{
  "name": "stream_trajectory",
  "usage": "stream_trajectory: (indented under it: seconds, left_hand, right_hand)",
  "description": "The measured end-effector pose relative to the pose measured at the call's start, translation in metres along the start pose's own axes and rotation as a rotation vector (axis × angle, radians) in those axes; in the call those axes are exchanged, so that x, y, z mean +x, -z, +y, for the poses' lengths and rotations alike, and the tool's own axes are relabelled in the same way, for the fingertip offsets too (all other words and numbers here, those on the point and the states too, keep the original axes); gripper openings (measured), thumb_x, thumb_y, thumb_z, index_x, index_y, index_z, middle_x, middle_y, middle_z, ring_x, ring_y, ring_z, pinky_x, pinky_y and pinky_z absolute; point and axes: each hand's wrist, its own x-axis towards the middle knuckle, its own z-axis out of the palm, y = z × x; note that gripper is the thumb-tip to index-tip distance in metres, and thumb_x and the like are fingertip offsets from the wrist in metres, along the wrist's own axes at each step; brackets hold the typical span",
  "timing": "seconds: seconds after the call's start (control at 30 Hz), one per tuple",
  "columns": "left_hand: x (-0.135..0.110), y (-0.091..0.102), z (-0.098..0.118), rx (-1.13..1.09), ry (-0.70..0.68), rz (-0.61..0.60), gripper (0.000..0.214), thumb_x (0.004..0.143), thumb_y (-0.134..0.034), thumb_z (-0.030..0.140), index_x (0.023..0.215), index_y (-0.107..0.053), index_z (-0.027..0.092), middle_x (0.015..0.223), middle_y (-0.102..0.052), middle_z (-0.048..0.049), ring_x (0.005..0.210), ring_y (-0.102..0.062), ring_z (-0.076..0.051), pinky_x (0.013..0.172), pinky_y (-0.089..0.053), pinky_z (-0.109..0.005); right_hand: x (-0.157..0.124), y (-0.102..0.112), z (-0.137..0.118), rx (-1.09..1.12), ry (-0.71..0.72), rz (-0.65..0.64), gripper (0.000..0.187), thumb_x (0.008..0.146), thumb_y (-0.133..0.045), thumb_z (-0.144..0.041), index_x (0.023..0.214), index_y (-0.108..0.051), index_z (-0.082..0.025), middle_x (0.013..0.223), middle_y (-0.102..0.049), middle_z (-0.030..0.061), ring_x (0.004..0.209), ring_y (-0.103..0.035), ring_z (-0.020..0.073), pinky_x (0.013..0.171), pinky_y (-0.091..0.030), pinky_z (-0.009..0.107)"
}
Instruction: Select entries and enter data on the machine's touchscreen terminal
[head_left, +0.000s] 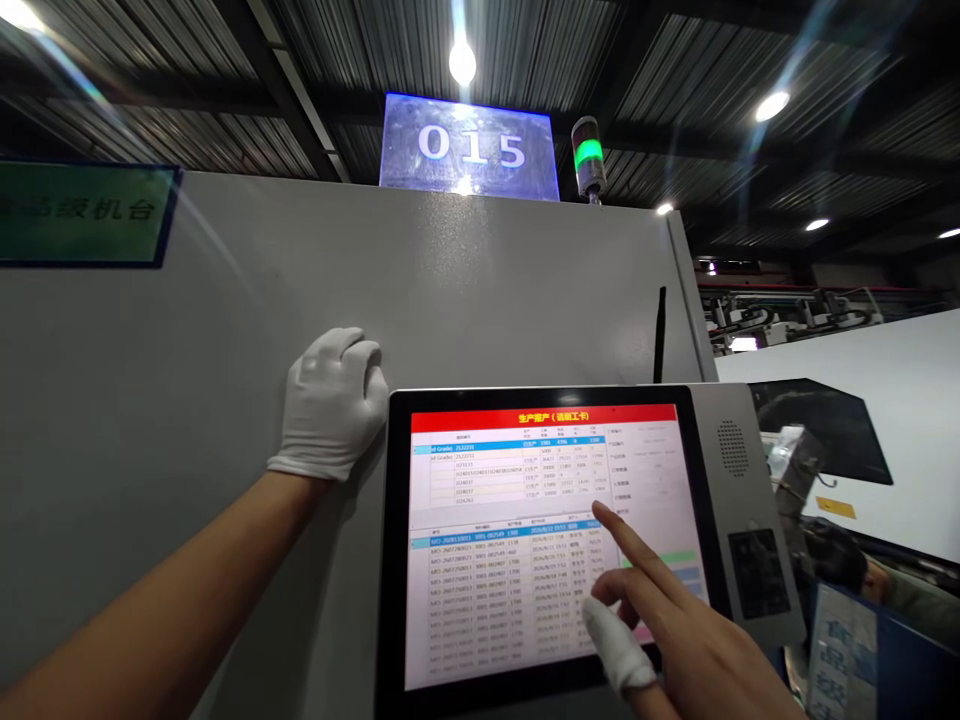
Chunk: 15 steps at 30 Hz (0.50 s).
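White-gloved left hand [330, 405] curls, any grip hidden, beside the upper-left corner of the touchscreen terminal [502, 580] at lower centre; the nearer right hand [686, 640], empty, overlaps its lower right, index extended up-left, touch uncertain, other fingers bent.

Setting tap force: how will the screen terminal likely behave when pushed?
The screen terminal is probably stiff, judging by its straight edges and flat face. Its wide, smooth display suggests it could crack under a hard knock. It might wobble, but its mount is hidden, so I can't tell.
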Motion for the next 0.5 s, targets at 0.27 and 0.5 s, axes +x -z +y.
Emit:
stream_trajectory:
  seconds: [0.27,0.5]
  left_hand:
    - [-0.0007,0.0019,0.0011,-0.001,0.014,-0.021,0.026,0.089,-0.055,0.021,0.114,-0.062,0.025,0.134,-0.060,-0.0099,0.130,-0.054,-0.032,0.110,-0.043,-0.048]
    - [0.0007,0.0037,0.0021,-0.014,0.027,-0.044,0.027,0.088,-0.054,0.022,0.113,-0.062,0.026,0.133,-0.060,-0.0091,0.130,-0.053,-0.032,0.110,-0.042,-0.047]
  right_hand:
    - [-0.0009,-0.0006,0.0027,0.032,0.002,-0.042,0.024,0.083,-0.040,-0.019,0.096,-0.059,-0.027,0.164,-0.028,0.0032,0.072,-0.073,0.0154,0.055,-0.061,0.031]
    - [-0.0006,-0.0010,0.0034,0.049,0.016,-0.017,0.026,0.080,-0.042,-0.017,0.096,-0.060,-0.027,0.163,-0.030,0.0025,0.070,-0.073,0.0165,0.052,-0.061,0.032]
